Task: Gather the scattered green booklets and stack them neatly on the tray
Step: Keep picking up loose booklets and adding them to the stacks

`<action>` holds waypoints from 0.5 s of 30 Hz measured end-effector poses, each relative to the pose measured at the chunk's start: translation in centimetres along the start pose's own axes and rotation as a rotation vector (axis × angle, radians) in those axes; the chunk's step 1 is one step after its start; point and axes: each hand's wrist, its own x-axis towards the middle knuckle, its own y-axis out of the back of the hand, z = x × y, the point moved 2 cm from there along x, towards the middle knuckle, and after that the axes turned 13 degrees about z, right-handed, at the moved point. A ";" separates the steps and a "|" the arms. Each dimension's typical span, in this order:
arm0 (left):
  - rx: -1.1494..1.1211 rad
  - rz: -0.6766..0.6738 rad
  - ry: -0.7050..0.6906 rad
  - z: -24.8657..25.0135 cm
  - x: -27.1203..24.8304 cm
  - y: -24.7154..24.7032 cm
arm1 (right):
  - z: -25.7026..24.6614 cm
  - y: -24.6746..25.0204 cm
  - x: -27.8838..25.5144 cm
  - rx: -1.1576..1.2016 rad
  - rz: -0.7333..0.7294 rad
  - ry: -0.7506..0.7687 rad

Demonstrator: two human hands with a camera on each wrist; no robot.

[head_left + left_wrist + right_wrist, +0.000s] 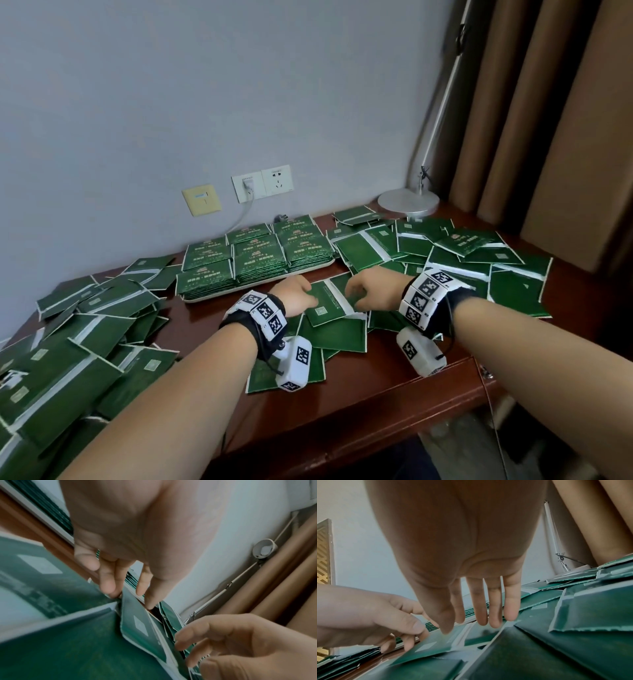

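A pale grey-blue wall (171, 85) backs the scene, with tan curtains (548, 120) filling the right side. Against them stands a dark reddish-brown wooden counter (394, 394), its front edge running diagonally toward the lower right. Loose green booklets (85, 359) lie in overlapping heaps across the counter's left and right portions. Between the heaps, near the wall, a shallow white tray (219, 297) holds neat rows of stacked booklets (257, 257). A desk lamp (409, 202) with a round pale base and slim angled arm stands in the far right corner. Wall sockets (262, 183), one with a white cord plugged in, and a cream switch plate (201, 199) sit low on the wall. Just in front of the tray, the left hand (296, 296) and right hand (370, 291) meet over a single booklet (329, 303) lying atop others; the left fingers (409, 641) curl onto its near-left edge, the right fingers (494, 608) extend straight, tips touching its surface.
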 end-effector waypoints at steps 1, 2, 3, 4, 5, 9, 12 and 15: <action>-0.034 0.021 0.009 0.0 0.0 -0.1 | 0.0 -0.1 0.0 0.008 -0.004 0.001; -0.067 0.041 0.021 0.0 0.1 -0.2 | 0.1 -0.2 0.0 0.012 -0.007 0.004; -0.103 0.064 0.029 0.0 0.3 -0.4 | 0.2 -0.3 0.0 0.014 -0.007 0.006; -0.144 0.081 0.041 0.1 0.3 -0.5 | 0.2 -0.3 0.0 0.013 -0.005 0.006; -0.194 0.095 0.056 0.2 0.5 -0.6 | 0.2 -0.3 -0.1 0.012 -0.002 0.004; -0.340 0.120 0.098 0.9 0.2 -1.1 | 0.1 -0.3 -0.2 0.014 0.020 -0.002; -0.374 0.170 0.099 1.1 -0.2 -0.9 | -0.2 -0.1 -0.3 0.034 0.035 0.010; -0.400 0.209 0.098 0.1 -0.7 0.8 | -1.1 0.1 -0.2 0.040 0.058 0.037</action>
